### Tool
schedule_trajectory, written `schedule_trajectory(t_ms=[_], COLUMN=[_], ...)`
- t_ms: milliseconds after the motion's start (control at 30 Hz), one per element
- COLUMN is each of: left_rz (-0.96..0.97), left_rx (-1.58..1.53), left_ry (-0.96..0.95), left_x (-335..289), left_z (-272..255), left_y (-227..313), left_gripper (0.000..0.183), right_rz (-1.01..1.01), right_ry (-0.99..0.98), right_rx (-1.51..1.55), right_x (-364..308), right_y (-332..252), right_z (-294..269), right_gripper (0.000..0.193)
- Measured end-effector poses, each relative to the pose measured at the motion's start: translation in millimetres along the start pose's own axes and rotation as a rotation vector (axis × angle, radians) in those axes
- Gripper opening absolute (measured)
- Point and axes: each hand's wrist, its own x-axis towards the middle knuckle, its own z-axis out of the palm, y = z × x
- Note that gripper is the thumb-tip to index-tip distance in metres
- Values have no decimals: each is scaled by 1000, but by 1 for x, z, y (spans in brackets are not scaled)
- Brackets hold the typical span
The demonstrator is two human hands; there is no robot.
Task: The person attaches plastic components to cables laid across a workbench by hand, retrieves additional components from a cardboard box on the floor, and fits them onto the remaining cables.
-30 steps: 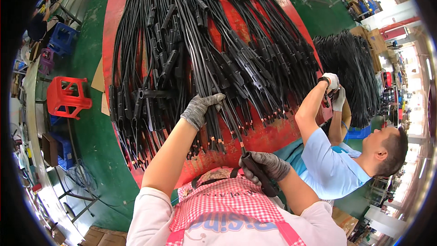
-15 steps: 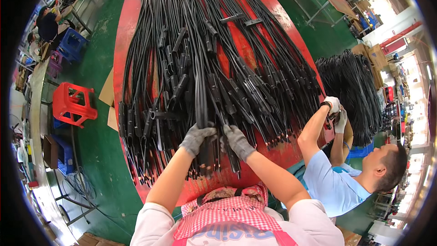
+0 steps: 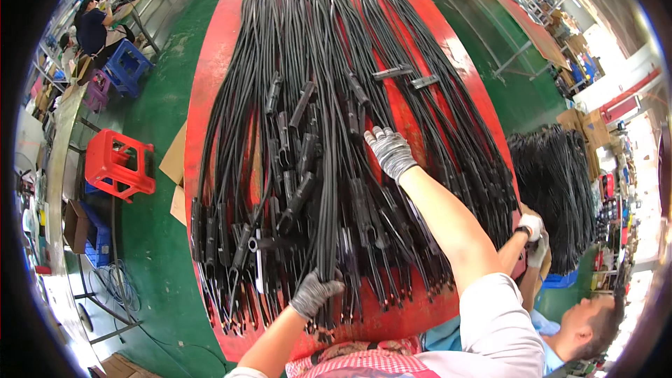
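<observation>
Many long black cables (image 3: 280, 49) lie along a red table (image 3: 420, 316), their cut ends toward me. My left hand (image 3: 317, 294), in a grey glove, is closed around a bundle of black cables (image 3: 327, 217) near the ends at the table's near side. Farther up, my right hand (image 3: 390, 152), also gloved, is stretched over the cables with its fingers extended and no cable seen in its grip. Just left of its fingertips is a short black sleeve (image 3: 354, 120). Several similar black sleeves (image 3: 297, 201) sit on the cables left of the bundle.
At the right, a co-worker's gloved hands (image 3: 533, 227) are by the table edge, beside a large hanging mass of black cables (image 3: 553, 189). A red stool (image 3: 120, 164) stands on the green floor (image 3: 164, 252) at left. Cardboard (image 3: 175, 161) leans near the table's left edge.
My right hand has left the cable ends and reached forward and right over the table. My left hand keeps its hold on the bundle, lower in the view, which has shifted.
</observation>
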Motion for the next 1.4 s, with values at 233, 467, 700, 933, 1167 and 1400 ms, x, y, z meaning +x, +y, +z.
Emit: schedule_trajectory(t_ms=[233, 467, 700, 933, 1167, 1400], left_rz=[-107, -347, -244, 130, -53, -29], left_rx=[-132, -333, -158, -10, -236, -209], left_ry=[6, -57, -78, -93, -65, -74], left_x=[4, -6, -23, -17, -17, 19], left_z=[0, -5, -4, 54, 131, 131], left_y=[-14, 23, 35, 62, 107, 65], left_gripper=[24, 37, 40, 32, 20, 16], right_rz=[-333, -399, 472, 659, 784, 721], right_ry=[102, 388, 625, 67, -297, -642], right_rx=[-209, 376, 2541, 3005, 2715, 2607], right_x=[91, 68, -57, -217, -340, -407], right_y=[17, 31, -32, -86, -83, -90], right_z=[81, 53, -64, -134, -179, -192], right_gripper=[37, 49, 50, 52, 59, 52])
